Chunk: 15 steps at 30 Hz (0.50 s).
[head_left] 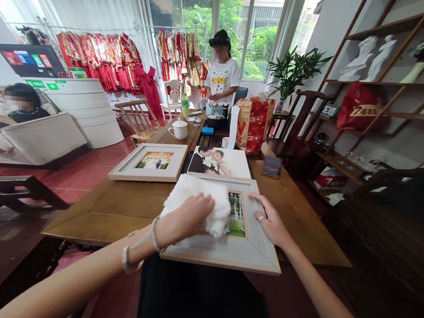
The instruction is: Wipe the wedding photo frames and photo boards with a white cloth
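My left hand (196, 211) is closed on a thick, fluffy white cloth (182, 196), which it presses onto a pale picture frame (221, 263). That cloth covers the left part of the framed photo (238, 228), whose visible right part shows greenery and white shapes. Over the frame's right side my right hand (271, 221), with a ring on one finger, holds the rim; some fingertips lie on the light mat. The frame lies at the table's near edge and sticks out over it. A second framed photo (156, 161) and a large unframed wedding print (234, 163) lie just beyond.
On the wooden table (92, 213) stand a white lidded cup (179, 129), a paper bag (255, 125), a blue box (207, 131) and a small dark block (271, 166). A person (223, 73) stands at the far end. Another sits on a sofa (47, 132) at left. Shelves (389, 85) line the right.
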Motion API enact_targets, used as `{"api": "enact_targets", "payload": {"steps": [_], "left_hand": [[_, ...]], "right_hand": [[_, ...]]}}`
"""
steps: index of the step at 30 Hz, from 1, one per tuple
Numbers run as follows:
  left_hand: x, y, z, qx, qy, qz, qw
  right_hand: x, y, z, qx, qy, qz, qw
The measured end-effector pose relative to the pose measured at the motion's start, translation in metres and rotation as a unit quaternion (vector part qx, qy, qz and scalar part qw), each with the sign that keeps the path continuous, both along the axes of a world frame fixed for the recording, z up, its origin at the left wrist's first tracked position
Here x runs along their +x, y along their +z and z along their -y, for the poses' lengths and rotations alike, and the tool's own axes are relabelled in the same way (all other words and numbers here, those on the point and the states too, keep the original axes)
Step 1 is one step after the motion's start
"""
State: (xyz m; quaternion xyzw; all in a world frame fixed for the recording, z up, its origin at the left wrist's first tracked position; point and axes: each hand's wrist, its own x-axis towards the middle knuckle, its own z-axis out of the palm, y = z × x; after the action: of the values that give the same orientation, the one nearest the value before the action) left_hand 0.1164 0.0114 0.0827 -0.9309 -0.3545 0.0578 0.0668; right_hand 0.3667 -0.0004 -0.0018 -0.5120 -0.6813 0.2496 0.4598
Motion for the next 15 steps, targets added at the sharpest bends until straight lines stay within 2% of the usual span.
{"api": "enact_targets", "payload": {"steps": [3, 5, 6, 8, 11, 15], "left_hand": [[-0.025, 0.003, 0.049, -0.023, -0.072, -0.007, 0.997], [-0.039, 0.007, 0.079, -0.023, -0.112, 0.02, 0.993], [-0.044, 0.01, 0.09, -0.032, -0.121, 0.022, 0.992], [-0.048, 0.016, 0.101, -0.064, -0.097, 0.017, 0.993], [-0.04, 0.02, 0.088, -0.105, -0.019, 0.002, 0.994], [-0.026, 0.011, 0.036, -0.076, 0.055, 0.013, 0.996]], "right_hand": [[0.0, 0.001, 0.001, -0.004, -0.001, 0.002, 1.0], [-0.001, 0.001, 0.001, -0.007, -0.001, 0.0, 1.0], [-0.001, 0.002, 0.002, -0.008, -0.001, -0.001, 1.0], [-0.002, 0.003, 0.003, -0.01, -0.003, -0.004, 1.0], [-0.004, 0.004, 0.003, -0.005, -0.006, -0.006, 1.0], [-0.006, 0.005, 0.003, -0.007, -0.004, -0.004, 1.0]]}}
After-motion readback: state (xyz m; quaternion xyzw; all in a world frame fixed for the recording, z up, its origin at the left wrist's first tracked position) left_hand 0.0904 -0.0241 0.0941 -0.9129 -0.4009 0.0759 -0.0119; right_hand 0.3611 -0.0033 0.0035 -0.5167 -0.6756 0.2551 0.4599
